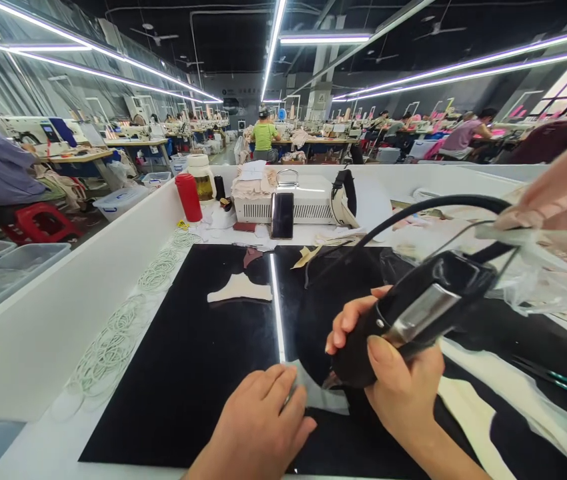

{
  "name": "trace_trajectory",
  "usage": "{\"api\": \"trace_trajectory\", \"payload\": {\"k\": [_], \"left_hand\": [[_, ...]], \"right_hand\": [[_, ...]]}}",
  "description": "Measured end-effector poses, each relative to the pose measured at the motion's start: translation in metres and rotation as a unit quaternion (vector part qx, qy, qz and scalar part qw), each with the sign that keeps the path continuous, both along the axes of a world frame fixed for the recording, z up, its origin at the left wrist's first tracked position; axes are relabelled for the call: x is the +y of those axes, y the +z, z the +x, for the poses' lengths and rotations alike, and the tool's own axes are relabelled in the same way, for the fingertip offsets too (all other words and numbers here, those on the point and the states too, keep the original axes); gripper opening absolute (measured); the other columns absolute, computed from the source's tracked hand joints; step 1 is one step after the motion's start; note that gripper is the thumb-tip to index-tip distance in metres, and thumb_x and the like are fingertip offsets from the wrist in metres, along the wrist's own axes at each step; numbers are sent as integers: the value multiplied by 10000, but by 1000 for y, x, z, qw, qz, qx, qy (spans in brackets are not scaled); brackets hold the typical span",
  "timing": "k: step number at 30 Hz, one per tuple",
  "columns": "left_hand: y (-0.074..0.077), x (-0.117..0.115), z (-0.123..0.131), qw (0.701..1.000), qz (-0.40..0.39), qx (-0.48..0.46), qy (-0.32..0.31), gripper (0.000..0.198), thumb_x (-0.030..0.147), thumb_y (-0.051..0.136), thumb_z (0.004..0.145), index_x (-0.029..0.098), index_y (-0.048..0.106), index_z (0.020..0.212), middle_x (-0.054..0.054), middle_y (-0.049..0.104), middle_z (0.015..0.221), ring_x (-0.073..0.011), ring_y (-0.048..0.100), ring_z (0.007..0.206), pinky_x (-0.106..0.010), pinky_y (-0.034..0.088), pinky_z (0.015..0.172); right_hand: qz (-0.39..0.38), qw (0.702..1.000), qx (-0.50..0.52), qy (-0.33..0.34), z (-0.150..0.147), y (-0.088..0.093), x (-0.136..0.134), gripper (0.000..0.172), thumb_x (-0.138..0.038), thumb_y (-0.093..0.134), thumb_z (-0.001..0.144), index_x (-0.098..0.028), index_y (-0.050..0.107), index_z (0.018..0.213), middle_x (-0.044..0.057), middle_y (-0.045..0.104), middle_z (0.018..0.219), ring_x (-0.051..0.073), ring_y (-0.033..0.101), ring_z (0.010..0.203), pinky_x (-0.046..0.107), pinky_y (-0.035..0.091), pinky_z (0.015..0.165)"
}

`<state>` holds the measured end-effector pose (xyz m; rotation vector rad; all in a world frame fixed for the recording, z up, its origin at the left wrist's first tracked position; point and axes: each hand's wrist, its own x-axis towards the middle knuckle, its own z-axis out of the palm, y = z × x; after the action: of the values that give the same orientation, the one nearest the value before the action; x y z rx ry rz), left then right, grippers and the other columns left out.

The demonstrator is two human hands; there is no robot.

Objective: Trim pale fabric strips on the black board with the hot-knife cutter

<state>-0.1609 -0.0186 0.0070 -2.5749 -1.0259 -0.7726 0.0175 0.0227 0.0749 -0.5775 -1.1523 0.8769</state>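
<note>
My right hand (388,373) is closed round a black corded hand tool (413,313), its tip pointing down at a small pale fabric piece (321,395) on the glossy black work surface (188,360). My left hand (258,420) lies on the left edge of that piece, fingers curled and pressing it down. The tool's black cable (413,210) arcs up and to the right. A second pale cut piece (240,289) lies farther back on the black surface.
White rings (113,333) lie scattered along the left table edge by a white wall. At the back stand a red bottle (189,197), a white box unit (293,200), a phone (282,215) and clear plastic bags (538,280). Another person's arm (558,187) shows at the right.
</note>
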Motion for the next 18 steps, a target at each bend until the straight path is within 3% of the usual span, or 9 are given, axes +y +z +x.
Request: {"api": "trace_trajectory", "payload": {"k": [5, 10, 16, 18], "left_hand": [[5, 0, -2, 1000, 4, 17, -3, 388, 303, 339, 1102, 140, 691, 1115, -96, 749, 1186, -243, 731, 1064, -360, 629, 826], [14, 0, -4, 1000, -1, 28, -13, 354, 249, 359, 1097, 138, 695, 1108, -73, 755, 1158, -240, 724, 1078, -365, 629, 848], [15, 1, -2, 1000, 15, 2, -18, 246, 236, 454, 1071, 167, 690, 1067, -28, 745, 1173, -223, 693, 1121, -400, 547, 1024], [19, 2, 2, 1000, 9, -7, -29, 195, 204, 494, 1053, 174, 685, 1026, -14, 746, 1089, -198, 696, 1055, -400, 508, 1070]], "right_hand": [[-12, 1000, 1, -18, 24, 4, -11, 309, -338, 726, 918, -290, 564, 1177, -8, 620, 845, 167, 621, 647, 317, 589, 511], [-6, 999, 10, -31, 28, 8, -15, 310, -341, 724, 920, -292, 559, 1179, -7, 618, 843, 169, 616, 646, 324, 588, 515], [9, 1000, 16, -20, 22, 4, -21, 330, -330, 736, 920, -293, 553, 1192, -3, 633, 868, 163, 626, 664, 315, 586, 536], [11, 999, 24, -22, 21, 1, -22, 334, -333, 737, 921, -295, 552, 1197, -6, 632, 865, 159, 623, 666, 310, 587, 539]]}}
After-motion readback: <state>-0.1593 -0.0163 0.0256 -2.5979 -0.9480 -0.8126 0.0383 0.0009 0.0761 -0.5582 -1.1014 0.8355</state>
